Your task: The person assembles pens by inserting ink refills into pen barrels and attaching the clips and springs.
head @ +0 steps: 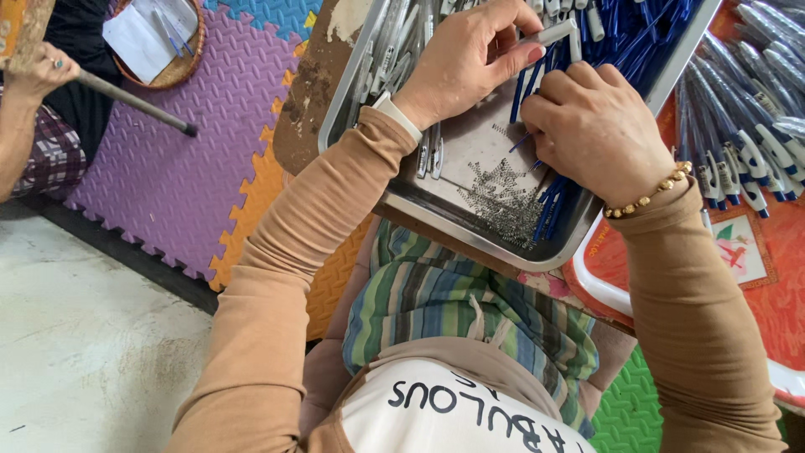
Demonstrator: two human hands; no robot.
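Striped cloth [436,294] covers the lap; above, left hand [470,54] pinches a pen barrel [549,35], right hand [591,126] grips blue refills [549,201] over the steel tray [470,220], keeping springs [499,189] contained.

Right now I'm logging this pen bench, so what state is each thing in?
left hand: closed on a pale pen barrel
right hand: curled, fingers down among the blue pen parts
metal tray: tilted on the lap, holding parts
small springs: loose heap on the tray
finished pens: piled beside the tray
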